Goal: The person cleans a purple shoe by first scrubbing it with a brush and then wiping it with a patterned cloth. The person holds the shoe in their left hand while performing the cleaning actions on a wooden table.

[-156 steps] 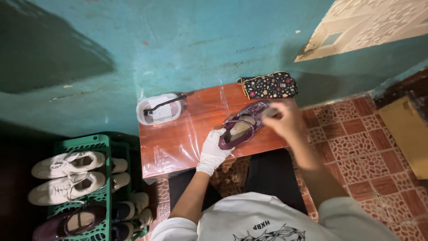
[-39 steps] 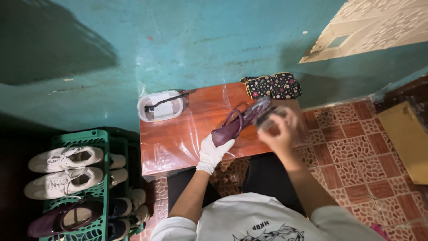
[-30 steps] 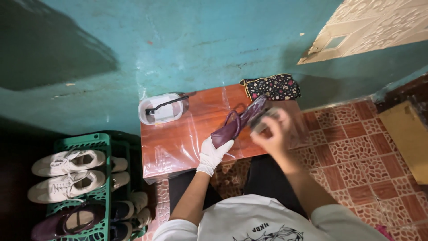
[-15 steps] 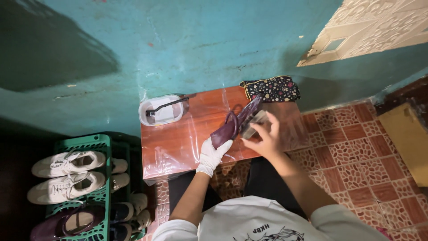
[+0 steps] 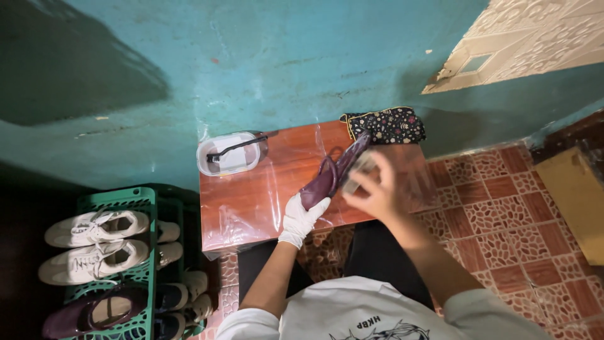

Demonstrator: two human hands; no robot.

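Note:
My left hand (image 5: 301, 218), in a white glove, holds a purple strappy shoe (image 5: 327, 175) by its heel end, tilted on its side above a small brown wooden table (image 5: 251, 201) covered in clear plastic. My bare right hand (image 5: 372, 189) is pressed against the shoe's side and grips a small pale object, blurred, that I cannot make out. A black floral pouch (image 5: 385, 126) lies at the table's back right corner.
A white tub (image 5: 228, 155) with a black-handled brush across it sits at the table's back left. A green plastic rack (image 5: 119, 264) at the left holds white sneakers and other shoes. A teal wall is behind; a patterned red tile floor spreads to the right.
The shoe has been turned from lying flat to standing on its side. My right hand has slid from the shoe's far end down along its side, towards me.

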